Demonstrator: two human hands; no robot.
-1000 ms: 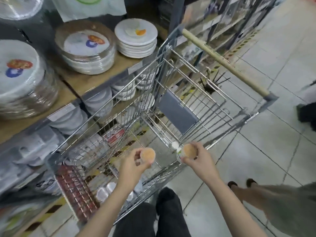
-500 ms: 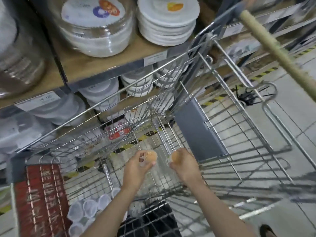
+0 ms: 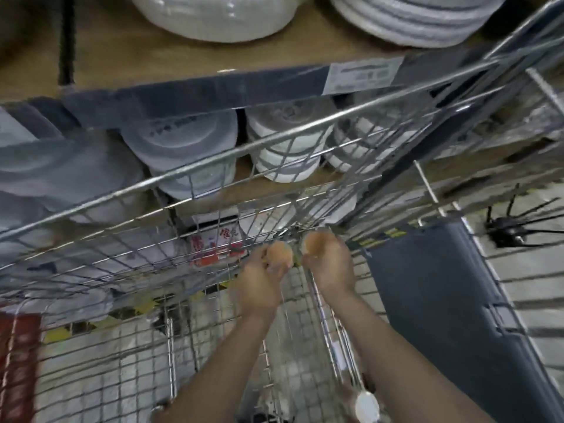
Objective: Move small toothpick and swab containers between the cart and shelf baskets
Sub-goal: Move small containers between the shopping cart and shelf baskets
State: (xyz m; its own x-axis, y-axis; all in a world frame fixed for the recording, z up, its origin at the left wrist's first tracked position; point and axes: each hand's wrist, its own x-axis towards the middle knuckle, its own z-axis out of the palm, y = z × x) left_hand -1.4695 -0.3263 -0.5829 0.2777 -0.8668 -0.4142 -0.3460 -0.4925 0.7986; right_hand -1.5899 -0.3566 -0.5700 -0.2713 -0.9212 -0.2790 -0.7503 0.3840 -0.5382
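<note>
Blurring most of the head view, so outlines smear and small print stays unreadable. Reaching forward into the wire cart point(image 3: 183, 190), both bare forearms side by side, wrists near the cart's far wall. Left hand point(image 3: 262, 279): fingers curled round a small round container point(image 3: 278, 253) with a tan top, held up at the fingertips, body of the container hidden behind the fingers. Right hand point(image 3: 331, 267): fingers clamped on a second small tan-topped container point(image 3: 316, 244), just right of the first, the two nearly touching; cannot tell through the blur whether they do touch. Both containers inside the cart, close against its far wall, above the cart floor. Cannot tell what fills either container.

Lying low in the cart, near the right forearm, a white round cap point(image 3: 366, 407), partly cut off by the bottom edge of the view. Standing at the cart's right side, a dark grey flap point(image 3: 442, 300), its lower end cut off. Showing at the cart's left edge, a red panel point(image 3: 18, 361), only partly in view. Beyond the cart's far wall, a shelf point(image 3: 213, 93) with a price label point(image 3: 363, 74) too blurred to read, stacks of white plates point(image 3: 287, 160) under it seen through the wires, more stacks above it cut off by the top edge. Sitting behind the wires left of the hands, a red-and-white pack point(image 3: 213, 245), lettering illegible.
</note>
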